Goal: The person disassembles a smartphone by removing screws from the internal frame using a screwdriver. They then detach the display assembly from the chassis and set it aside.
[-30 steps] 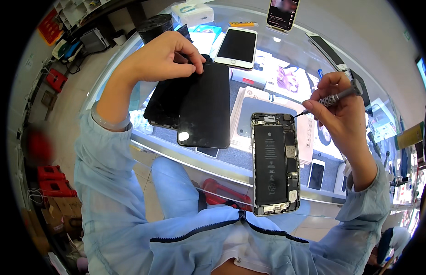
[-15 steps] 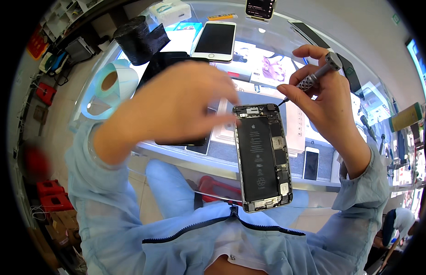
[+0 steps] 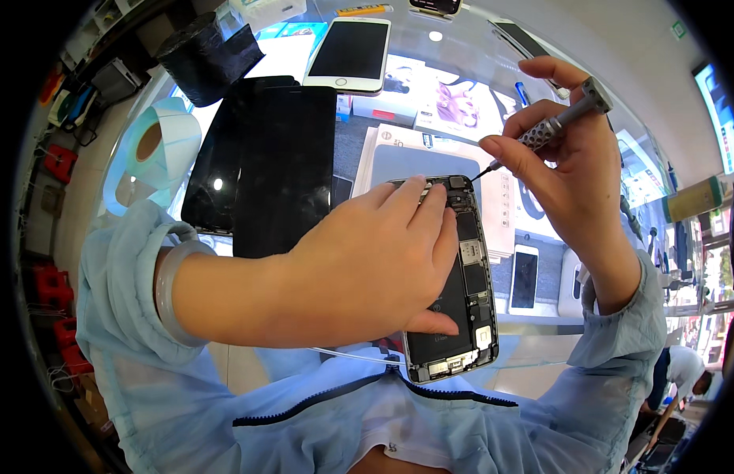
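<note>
1 screwdriver is gripped by the right hand, its tip just beside the opened phone. This phone, over the counter's near edge, is partly covered by the outspread left hand.

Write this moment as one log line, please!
left hand: over opened phone | right hand: holding screwdriver | screwdriver tip: near phone's top-right corner

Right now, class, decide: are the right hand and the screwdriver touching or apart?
Touching. The head view shows the screwdriver held in the right hand, between its thumb and fingers.
</note>
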`<action>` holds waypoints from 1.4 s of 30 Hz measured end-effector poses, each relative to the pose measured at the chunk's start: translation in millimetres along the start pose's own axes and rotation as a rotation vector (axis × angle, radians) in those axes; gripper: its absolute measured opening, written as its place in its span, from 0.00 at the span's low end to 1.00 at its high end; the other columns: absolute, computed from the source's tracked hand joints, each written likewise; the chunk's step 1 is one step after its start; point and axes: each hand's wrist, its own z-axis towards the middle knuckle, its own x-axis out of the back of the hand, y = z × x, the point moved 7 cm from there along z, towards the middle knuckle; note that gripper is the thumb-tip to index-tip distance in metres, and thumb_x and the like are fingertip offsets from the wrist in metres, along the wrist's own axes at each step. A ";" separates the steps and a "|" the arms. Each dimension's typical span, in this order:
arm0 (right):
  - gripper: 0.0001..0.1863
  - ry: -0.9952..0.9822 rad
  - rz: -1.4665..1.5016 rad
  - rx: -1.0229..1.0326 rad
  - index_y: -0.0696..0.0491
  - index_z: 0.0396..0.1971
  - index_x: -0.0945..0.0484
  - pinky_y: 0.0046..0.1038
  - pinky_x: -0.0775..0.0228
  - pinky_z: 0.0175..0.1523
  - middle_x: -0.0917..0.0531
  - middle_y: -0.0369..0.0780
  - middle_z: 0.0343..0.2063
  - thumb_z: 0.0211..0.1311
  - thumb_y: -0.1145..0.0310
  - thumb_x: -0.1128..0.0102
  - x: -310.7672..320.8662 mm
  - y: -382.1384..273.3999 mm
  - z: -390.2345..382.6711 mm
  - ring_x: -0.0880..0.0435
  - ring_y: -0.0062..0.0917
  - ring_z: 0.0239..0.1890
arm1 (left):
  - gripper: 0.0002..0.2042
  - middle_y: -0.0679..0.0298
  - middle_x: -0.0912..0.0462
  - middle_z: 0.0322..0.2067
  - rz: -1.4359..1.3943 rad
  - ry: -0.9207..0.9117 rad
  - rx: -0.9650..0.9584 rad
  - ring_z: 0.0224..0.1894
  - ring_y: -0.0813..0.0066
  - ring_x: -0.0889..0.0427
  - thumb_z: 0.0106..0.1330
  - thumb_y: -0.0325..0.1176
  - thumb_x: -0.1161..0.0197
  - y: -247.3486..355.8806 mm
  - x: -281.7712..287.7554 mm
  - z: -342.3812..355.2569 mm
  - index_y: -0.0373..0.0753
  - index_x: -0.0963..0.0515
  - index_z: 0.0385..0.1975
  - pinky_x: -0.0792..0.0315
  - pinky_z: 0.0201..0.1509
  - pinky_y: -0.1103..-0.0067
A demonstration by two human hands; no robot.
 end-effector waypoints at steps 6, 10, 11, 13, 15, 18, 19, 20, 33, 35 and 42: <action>0.35 0.006 0.053 0.017 0.57 0.59 0.39 0.11 0.32 0.30 0.20 0.35 0.25 0.53 0.74 0.29 -3.1 -0.1 -1.7 0.21 0.12 0.26 | 0.39 0.40 0.25 0.48 -0.065 -0.040 0.000 0.53 0.47 0.25 0.54 0.60 0.40 6.0 -0.2 -2.4 0.20 0.26 0.44 0.27 0.54 0.62; 0.36 0.026 0.045 0.022 0.57 0.60 0.39 0.11 0.32 0.31 0.20 0.35 0.25 0.53 0.74 0.29 -3.9 -0.1 -1.4 0.21 0.12 0.26 | 0.38 0.39 0.25 0.48 -0.050 -0.003 -0.017 0.53 0.46 0.25 0.56 0.59 0.41 7.0 -1.4 -3.9 0.19 0.26 0.44 0.27 0.54 0.60; 0.36 0.026 0.041 0.028 0.57 0.60 0.40 0.11 0.32 0.31 0.20 0.35 0.25 0.53 0.74 0.29 -3.9 0.3 -1.5 0.21 0.12 0.26 | 0.38 0.39 0.25 0.48 -0.044 0.002 -0.018 0.53 0.46 0.25 0.56 0.59 0.42 7.5 -1.9 -4.1 0.19 0.26 0.44 0.27 0.54 0.60; 0.37 0.026 0.035 0.043 0.57 0.60 0.40 0.11 0.31 0.31 0.20 0.35 0.25 0.53 0.75 0.29 -4.1 0.8 -1.1 0.21 0.12 0.26 | 0.38 0.39 0.25 0.48 -0.035 0.007 -0.019 0.53 0.46 0.25 0.56 0.59 0.42 7.9 -2.4 -4.8 0.19 0.26 0.44 0.27 0.54 0.60; 0.38 0.028 0.051 0.028 0.56 0.61 0.41 0.12 0.30 0.30 0.20 0.35 0.25 0.52 0.76 0.29 -4.0 0.3 -1.7 0.20 0.13 0.26 | 0.38 0.39 0.25 0.49 -0.030 0.009 -0.022 0.53 0.45 0.25 0.56 0.59 0.42 8.4 -2.5 -5.5 0.19 0.26 0.45 0.27 0.55 0.60; 0.41 0.045 0.048 0.024 0.55 0.63 0.44 0.13 0.27 0.30 0.20 0.36 0.25 0.51 0.78 0.29 -3.4 -0.5 -1.5 0.19 0.15 0.26 | 0.38 0.39 0.25 0.49 -0.022 0.010 -0.023 0.52 0.46 0.24 0.56 0.59 0.42 9.1 -3.5 -6.3 0.19 0.27 0.45 0.28 0.55 0.60; 0.42 0.052 0.044 0.026 0.54 0.63 0.45 0.14 0.27 0.30 0.20 0.37 0.25 0.51 0.78 0.29 -3.5 -0.2 -1.4 0.19 0.16 0.26 | 0.38 0.39 0.25 0.49 -0.018 0.008 -0.023 0.52 0.46 0.24 0.56 0.59 0.42 9.5 -3.9 -6.8 0.20 0.27 0.46 0.28 0.55 0.60; 0.43 0.057 0.090 0.039 0.53 0.64 0.46 0.14 0.26 0.30 0.20 0.37 0.25 0.51 0.79 0.29 -3.9 0.7 -1.8 0.18 0.16 0.27 | 0.38 0.39 0.25 0.49 -0.014 0.007 -0.024 0.52 0.46 0.24 0.56 0.59 0.42 9.8 -4.1 -7.3 0.20 0.27 0.46 0.28 0.56 0.60; 0.47 0.058 0.198 0.062 0.52 0.65 0.52 0.16 0.24 0.31 0.19 0.38 0.24 0.50 0.79 0.29 -4.3 0.9 -2.8 0.17 0.19 0.27 | 0.38 0.39 0.25 0.49 -0.019 0.021 -0.031 0.53 0.46 0.24 0.56 0.59 0.41 9.8 -2.7 -6.9 0.20 0.27 0.46 0.28 0.56 0.60; 0.48 0.076 0.195 0.065 0.52 0.65 0.52 0.17 0.24 0.31 0.19 0.38 0.24 0.49 0.79 0.28 -4.3 -0.4 -3.0 0.17 0.20 0.27 | 0.38 0.39 0.25 0.49 -0.019 0.020 -0.029 0.53 0.46 0.24 0.56 0.59 0.41 10.2 -3.3 -6.9 0.20 0.27 0.46 0.28 0.56 0.60; 0.46 0.019 0.056 0.206 0.50 0.63 0.52 0.21 0.21 0.38 0.18 0.42 0.28 0.49 0.81 0.29 -4.5 -6.9 -2.2 0.15 0.24 0.32 | 0.39 0.39 0.26 0.50 -0.010 0.008 -0.042 0.53 0.46 0.24 0.55 0.59 0.41 10.1 -1.6 -6.7 0.20 0.27 0.47 0.28 0.56 0.60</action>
